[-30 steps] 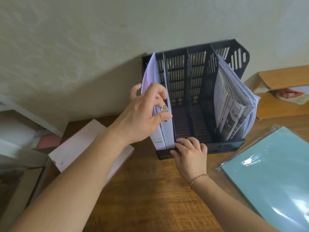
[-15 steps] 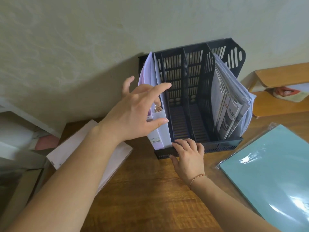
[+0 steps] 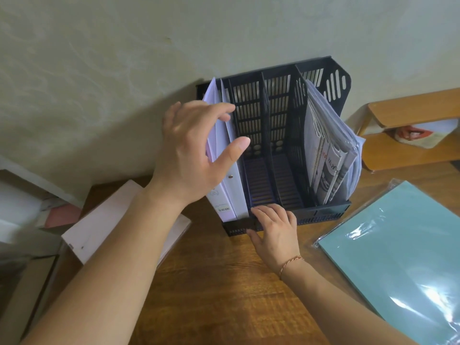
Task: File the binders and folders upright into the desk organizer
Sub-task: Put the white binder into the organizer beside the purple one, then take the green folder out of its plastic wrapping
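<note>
A black slotted desk organizer (image 3: 323,215) stands against the wall on the wooden desk. A white binder (image 3: 230,195) stands upright in its leftmost slot. My left hand (image 3: 194,155) hovers in front of the binder with fingers spread, holding nothing. My right hand (image 3: 273,227) rests on the organizer's front rim with fingers laid flat. The two middle slots are bare. A bundle of papers and folders (image 3: 331,155) leans in the rightmost slot. A white binder (image 3: 99,227) lies flat at the left. A teal folder in clear wrap (image 3: 403,252) lies flat at the right.
The wooden desk (image 3: 224,290) reaches to the wall behind the organizer. A wooden shelf unit (image 3: 408,135) stands at the right with a colourful item under it. White shelving with pink paper (image 3: 59,215) sits beyond the desk's left edge.
My left hand has let go of the white binder's ring and opened, drawing slightly away from the binder. The binder now stands in the left slot. My right hand stays on the organizer's rim.
</note>
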`<state>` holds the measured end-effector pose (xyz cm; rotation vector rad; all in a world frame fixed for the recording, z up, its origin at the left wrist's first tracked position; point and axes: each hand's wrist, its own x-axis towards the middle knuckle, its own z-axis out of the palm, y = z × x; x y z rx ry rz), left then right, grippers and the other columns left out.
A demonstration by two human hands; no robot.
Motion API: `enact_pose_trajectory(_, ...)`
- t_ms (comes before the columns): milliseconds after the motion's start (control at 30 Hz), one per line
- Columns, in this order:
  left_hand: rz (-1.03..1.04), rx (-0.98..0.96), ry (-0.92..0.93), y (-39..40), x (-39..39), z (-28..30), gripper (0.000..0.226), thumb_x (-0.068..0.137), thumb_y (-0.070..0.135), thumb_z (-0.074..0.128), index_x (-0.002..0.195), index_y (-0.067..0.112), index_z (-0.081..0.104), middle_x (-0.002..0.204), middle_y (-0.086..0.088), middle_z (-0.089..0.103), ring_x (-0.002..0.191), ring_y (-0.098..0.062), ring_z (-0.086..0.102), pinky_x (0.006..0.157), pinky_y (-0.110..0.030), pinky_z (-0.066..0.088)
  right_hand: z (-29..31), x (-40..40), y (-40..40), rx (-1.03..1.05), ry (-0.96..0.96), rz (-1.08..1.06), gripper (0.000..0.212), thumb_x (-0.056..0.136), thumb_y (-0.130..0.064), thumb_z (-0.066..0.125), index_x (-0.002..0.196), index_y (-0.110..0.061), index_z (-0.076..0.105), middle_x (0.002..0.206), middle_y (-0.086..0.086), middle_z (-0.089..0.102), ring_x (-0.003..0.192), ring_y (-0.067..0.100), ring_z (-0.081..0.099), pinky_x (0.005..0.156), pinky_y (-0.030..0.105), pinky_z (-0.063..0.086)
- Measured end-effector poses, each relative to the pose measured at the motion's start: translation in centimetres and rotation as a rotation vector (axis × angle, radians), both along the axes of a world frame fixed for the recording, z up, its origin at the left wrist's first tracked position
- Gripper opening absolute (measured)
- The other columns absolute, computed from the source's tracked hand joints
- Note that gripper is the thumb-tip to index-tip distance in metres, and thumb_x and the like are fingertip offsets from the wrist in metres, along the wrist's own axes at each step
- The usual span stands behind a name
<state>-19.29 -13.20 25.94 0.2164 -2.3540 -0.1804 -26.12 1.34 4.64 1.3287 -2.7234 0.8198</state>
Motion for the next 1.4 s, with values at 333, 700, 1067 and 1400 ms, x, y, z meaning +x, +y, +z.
enact_pose_trajectory(333, -0.563, -0.041, 0.243, 10.8, -0.3, -7.8, 0.026, 0.085, 0.025, 0.057, 0.109, 0.015, 0.060, 0.113, -0.006, 0.057, 0.103, -0.024, 0.054, 0.088, -0.044, 0.045, 1.0, -4.2, 15.2, -0.320, -0.112, -0.156, 0.038, 0.083, -0.041, 0.061, 0.111, -0.016, 0.065, 0.112, -0.004, 0.063, 0.106, 0.017, 0.054, 0.099, 0.028, 0.040)
enact_pose_trajectory(700, 0.084, 0.606, -0.944, 24.4, -9.4, -23.8, 0.093, 0.078, 0.062, 0.063, 0.150, 0.023, 0.020, 0.159, -0.002, 0.013, 0.145, -0.027, 0.008, 0.117, -0.036, 0.009, -2.6, -9.5, 37.6, -0.175, -0.736, -1.061, 0.051, 0.078, -0.012, 0.075, 0.123, -0.003, 0.054, 0.107, 0.020, 0.067, 0.097, 0.034, 0.065, 0.087, 0.043, 0.049)
enact_pose_trajectory(1067, 0.316, 0.482, -1.169, 27.0, -10.5, -25.5, 0.124, 0.062, 0.071, 0.071, 0.152, 0.036, -0.008, 0.160, 0.002, -0.019, 0.147, -0.028, -0.013, 0.114, -0.059, 0.012, -4.5, -10.1, 37.1, -0.368, -1.177, -0.876, 0.011, 0.085, -0.016, 0.066, 0.090, -0.010, 0.059, 0.066, 0.011, 0.062, 0.050, 0.020, 0.060, 0.051, 0.033, 0.051)
enact_pose_trajectory(1400, 0.422, 0.328, -1.025, 21.4, -3.0, -24.7, 0.115, 0.067, 0.051, 0.080, 0.151, 0.046, 0.001, 0.161, 0.003, -0.013, 0.144, -0.029, 0.008, 0.111, -0.050, 0.024, -4.5, -15.8, 42.0, 0.045, -0.528, -0.754, 0.010, 0.086, -0.021, 0.065, 0.091, -0.017, 0.072, 0.091, 0.004, 0.073, 0.090, 0.025, 0.065, 0.076, 0.028, 0.045)
